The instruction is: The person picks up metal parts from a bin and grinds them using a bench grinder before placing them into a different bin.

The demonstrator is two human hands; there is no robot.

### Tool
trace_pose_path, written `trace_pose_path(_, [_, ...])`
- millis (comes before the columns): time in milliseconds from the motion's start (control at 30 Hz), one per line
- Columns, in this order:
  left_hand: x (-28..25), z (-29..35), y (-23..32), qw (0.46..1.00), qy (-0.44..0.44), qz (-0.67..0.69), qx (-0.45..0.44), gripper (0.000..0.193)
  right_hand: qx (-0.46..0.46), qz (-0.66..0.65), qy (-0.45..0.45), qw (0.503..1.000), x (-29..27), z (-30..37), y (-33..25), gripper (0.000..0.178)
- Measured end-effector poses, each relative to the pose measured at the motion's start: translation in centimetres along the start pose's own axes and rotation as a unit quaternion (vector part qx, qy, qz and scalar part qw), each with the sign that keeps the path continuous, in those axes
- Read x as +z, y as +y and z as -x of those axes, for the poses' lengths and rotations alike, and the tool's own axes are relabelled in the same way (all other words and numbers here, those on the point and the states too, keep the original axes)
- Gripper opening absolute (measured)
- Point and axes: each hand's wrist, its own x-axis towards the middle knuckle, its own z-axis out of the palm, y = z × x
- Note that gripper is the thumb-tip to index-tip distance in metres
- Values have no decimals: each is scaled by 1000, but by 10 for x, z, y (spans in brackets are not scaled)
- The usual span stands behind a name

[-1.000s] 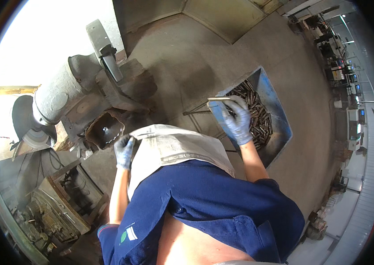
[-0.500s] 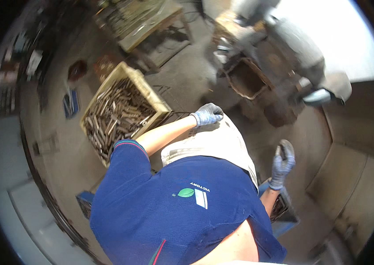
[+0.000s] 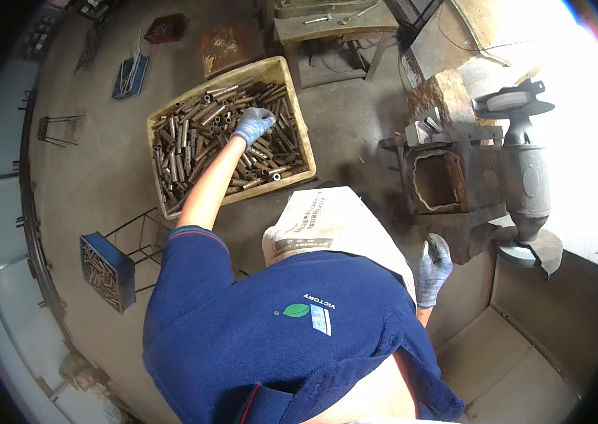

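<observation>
My left hand (image 3: 253,126), in a blue-grey knit glove with a dark palm, reaches into a big cream plastic bin (image 3: 302,131). The bin is heaped with short brown metal tubes (image 3: 184,141). The fingers curl down against the heap. Whether a tube is between them is hidden. Lower right, beside the pale apron (image 3: 338,219) on my body, my right hand (image 3: 434,265) is raised in a matching glove. Its thumb stands a little apart from the fingers, and nothing shows in it.
A bench grinder (image 3: 527,180) stands at right, beside a dark metal box with a square opening (image 3: 437,180). Left, a blue tray (image 3: 126,272) of small metal parts sits by a wire-frame stand (image 3: 140,240). A worktable (image 3: 341,27) with tools is at the back.
My left hand has moved from in front of the apron to the tubes in the bin. The view has turned left, bringing the bin nearer the middle. My right hand stays at my right side.
</observation>
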Motion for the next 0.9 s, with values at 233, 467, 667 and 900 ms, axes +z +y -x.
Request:
trace_pose_path(233, [39,-48,-18,926,-85,-358,-83,34,-38,28,-40,998,29,-27,-34,24])
trace_pose_path(467, [56,-78,-47,919,-85,-379,-68,33,11,19,-33,999,34,-21,-17,24])
trace_pose_path(667, [45,-73,-39,945,-44,-298,-129,33,33,4,-19,999,30,-13,-3,22])
trace_pose_path(900, [-12,-9,-7,990,91,110,16,8,13,7,1,1000,8,-13,7,20])
